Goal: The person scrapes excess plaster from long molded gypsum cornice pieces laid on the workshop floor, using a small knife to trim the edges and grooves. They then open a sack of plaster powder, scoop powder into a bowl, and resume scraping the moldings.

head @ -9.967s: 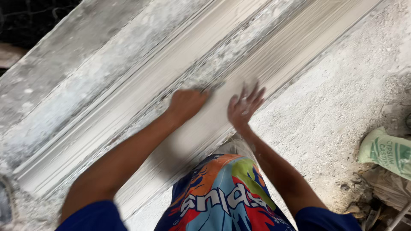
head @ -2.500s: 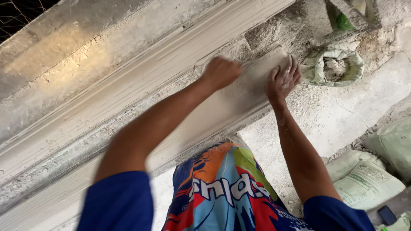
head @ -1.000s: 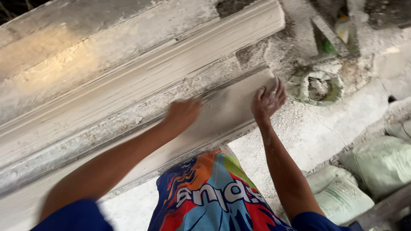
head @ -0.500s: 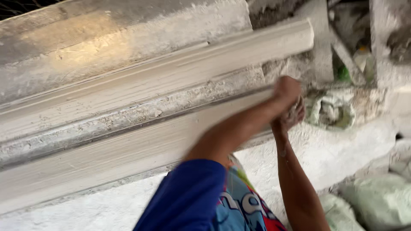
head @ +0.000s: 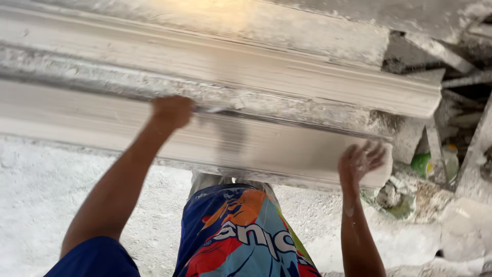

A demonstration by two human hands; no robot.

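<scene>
Left hand (head: 171,111), fist closed on a blurred scraping tool (head: 212,109), smooths the wet plaster cornice moulding (head: 287,149). Right hand (head: 360,160), fingers spread, steadies its right end. The next stroke likely needs even pressure.

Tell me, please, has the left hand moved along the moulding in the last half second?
Yes. The left hand has moved left along the moulding, away from its end, where the right hand rests.

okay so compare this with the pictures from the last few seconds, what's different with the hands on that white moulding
The left hand has slid back left along the long white moulding, away from its end; half a second ago both hands were bunched there. It is closed, possibly on a thin blade, too blurred to tell. The right hand is as before, open and flat near the moulding's right end. The second moulding behind has not moved.
</scene>
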